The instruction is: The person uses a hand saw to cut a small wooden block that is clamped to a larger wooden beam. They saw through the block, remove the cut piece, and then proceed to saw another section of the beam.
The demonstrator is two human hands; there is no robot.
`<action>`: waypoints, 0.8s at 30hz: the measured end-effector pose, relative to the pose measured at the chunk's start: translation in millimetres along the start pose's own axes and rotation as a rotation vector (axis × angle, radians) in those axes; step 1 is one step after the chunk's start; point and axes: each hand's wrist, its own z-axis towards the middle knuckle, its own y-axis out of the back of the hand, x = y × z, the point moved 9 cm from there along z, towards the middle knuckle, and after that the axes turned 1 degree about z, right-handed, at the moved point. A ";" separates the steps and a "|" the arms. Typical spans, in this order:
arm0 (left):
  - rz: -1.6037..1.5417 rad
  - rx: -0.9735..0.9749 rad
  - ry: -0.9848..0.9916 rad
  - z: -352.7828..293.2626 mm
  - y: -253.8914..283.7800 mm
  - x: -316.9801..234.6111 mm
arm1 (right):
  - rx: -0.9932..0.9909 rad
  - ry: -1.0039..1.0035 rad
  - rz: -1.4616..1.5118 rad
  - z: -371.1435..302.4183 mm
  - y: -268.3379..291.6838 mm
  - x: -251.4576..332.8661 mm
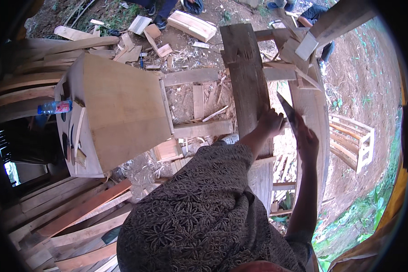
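Note:
My right hand (308, 141) is closed round the lower end of a dark tool with a flat, tapering blade (286, 107). Its point is up and toward the far left; I cannot tell its exact kind. Just left of the blade, my left hand (271, 123) is curled closed over the right edge of a dark, weathered plank (245, 68). What its fingers hold, if anything, is hidden. The plank runs away from me across a wooden bench frame, and a second long board (309, 106) lies to the right, beyond my right hand.
A large wooden box-like piece (124, 106) stands at left, with a plastic bottle (54, 107) on its side. Stacked boards (86, 213) fill the lower left. Wood blocks (191, 26) and offcuts litter the far ground. A slatted wooden frame (351, 140) is at right. Other people's legs (161, 13) show at the far edge.

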 end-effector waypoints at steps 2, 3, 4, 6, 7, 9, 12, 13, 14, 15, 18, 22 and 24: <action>-0.055 0.005 -0.010 2.7 1.9 -2.3 | -0.021 0.243 0.100 -9.0 5.5 -13.4; -0.057 0.007 -0.002 2.8 5.1 -5.5 | -0.049 0.242 0.112 -10.8 9.8 -34.3; -0.045 -0.034 -0.012 1.7 4.6 -4.0 | -0.061 0.247 0.117 -12.7 10.4 -49.9; -0.036 -0.118 -0.037 1.5 -7.6 2.2 | -0.111 0.276 0.091 -14.8 15.8 -67.7; -0.052 -0.103 -0.043 0.3 -10.5 -1.8 | -0.148 0.266 0.119 -13.1 20.7 -92.4; -0.060 -0.081 -0.052 2.9 -5.2 -4.6 | -0.179 0.248 0.245 -12.1 21.3 -98.7; -0.045 -0.062 -0.057 3.1 7.9 -5.6 | -0.108 0.188 0.402 -19.4 12.7 -42.7; -0.027 -0.077 -0.052 2.8 9.1 -4.2 | -0.040 0.152 0.372 -14.6 10.0 -30.4; -0.014 -0.093 -0.053 3.9 9.0 -4.0 | 0.023 0.115 0.339 -10.9 6.5 -20.9; -0.001 -0.108 -0.052 4.7 8.6 -3.7 | 0.008 0.114 0.324 -7.9 7.4 -11.6; -0.034 -0.110 -0.056 6.6 11.1 -6.2 | -0.006 0.091 0.167 -1.6 9.0 1.0; 0.001 -0.045 -0.029 2.5 12.9 -8.8 | -0.122 0.448 -0.165 -7.6 -0.3 11.7; -0.002 -0.091 -0.037 1.2 6.2 -4.2 | -0.141 0.475 -0.320 -21.2 -7.5 -2.0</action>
